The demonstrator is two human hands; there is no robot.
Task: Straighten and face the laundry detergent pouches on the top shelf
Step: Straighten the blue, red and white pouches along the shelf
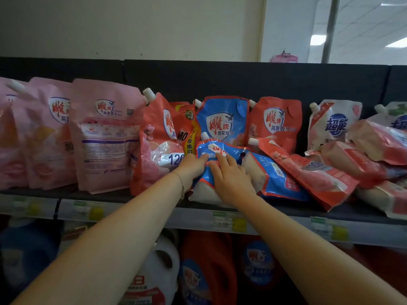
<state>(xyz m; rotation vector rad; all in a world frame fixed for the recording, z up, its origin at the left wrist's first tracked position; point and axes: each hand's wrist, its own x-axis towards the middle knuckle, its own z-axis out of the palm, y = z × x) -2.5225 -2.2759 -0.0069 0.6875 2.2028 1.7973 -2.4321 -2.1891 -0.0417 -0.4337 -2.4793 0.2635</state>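
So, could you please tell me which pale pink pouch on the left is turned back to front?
The rightmost pale pink pouch, beside the red pouch: it shows a fine-print panel, while its pale pink neighbours show the large front logo.

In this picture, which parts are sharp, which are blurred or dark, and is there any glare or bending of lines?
Head view: the print on the upright blue pouch is readable; the price tags and dark bottles below are blurred; glare lies on the lying blue pouch; the shelf edge bows from the wide lens; ceiling lights are blown out.
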